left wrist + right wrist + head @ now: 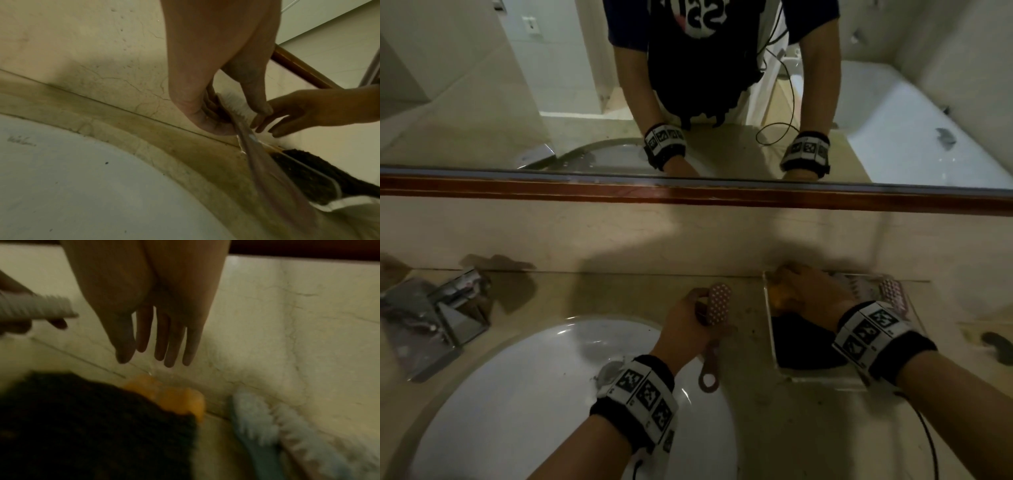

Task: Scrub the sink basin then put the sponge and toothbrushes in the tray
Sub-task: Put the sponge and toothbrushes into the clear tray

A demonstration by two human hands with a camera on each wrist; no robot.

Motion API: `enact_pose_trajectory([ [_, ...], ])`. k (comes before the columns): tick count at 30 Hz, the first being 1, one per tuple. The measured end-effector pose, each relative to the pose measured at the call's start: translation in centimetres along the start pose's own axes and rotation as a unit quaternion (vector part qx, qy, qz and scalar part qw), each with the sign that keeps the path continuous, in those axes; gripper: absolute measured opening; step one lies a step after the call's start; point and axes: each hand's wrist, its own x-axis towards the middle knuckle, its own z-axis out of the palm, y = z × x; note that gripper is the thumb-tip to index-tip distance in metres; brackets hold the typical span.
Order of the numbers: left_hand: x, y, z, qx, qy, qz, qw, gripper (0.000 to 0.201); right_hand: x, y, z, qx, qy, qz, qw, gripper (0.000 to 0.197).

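My left hand point(685, 329) pinches the pink toothbrush point(714, 330) mid-handle over the counter just left of the clear tray point(822, 380), light, stiff, likely slick, while my right hand point(811, 291), fingers straight, hovers over the soft sponge point(164, 395) in the tray.

Left hand point(685, 325): forearm comes in from near-left, wrist wearing a black band with black-and-white marker tiles point(643, 397), fingers and thumb curled round a pink flat-headed brush with white bristles point(717, 305), head pointing far. Right hand point(808, 291): forearm comes in from near-right, same kind of marker band on the wrist, palm down, fingers point(170, 344) straight and slightly spread, pointing far-left, holding nothing. Hands sit near each other, not touching.
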Motion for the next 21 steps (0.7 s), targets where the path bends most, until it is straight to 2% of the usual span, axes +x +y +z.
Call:
enact_pose_trajectory([
  [4,-0.4,1.0,0.9,-0.021,0.007,0.014,1.0,0.061,-1.0,-2.1,0.3,0.116,0.088,-0.028,0.989,0.03],
  [5,-0.5,1.3,1.1,-0.031,0.004,0.02,0.999,0.057,-1.4,-2.7,0.4,0.141,0.095,-0.025,0.985,0.029],
  [8,-1.1,2.3,2.1,-0.047,0.003,0.053,0.998,0.059,-2.4,-3.9,0.9,0.209,0.113,0.0,0.971,0.032],
  [11,-1.7,3.3,3.2,-0.059,-0.005,0.076,0.995,0.064,-3.6,-4.4,1.0,0.272,0.142,0.055,0.95,0.04],
  [15,-2.8,4.0,4.5,-0.056,-0.05,0.088,0.993,0.07,-5.3,-4.1,1.1,0.304,0.173,0.086,0.933,0.049],
  [19,-3.3,4.2,5.7,-0.043,-0.064,0.091,0.993,0.07,-6.4,-3.2,1.8,0.314,0.162,0.106,0.93,0.051],
  [21,-3.5,4.5,6.3,-0.035,-0.068,0.095,0.992,0.065,-6.9,-2.8,2.0,0.304,0.149,0.129,0.932,0.045],
])
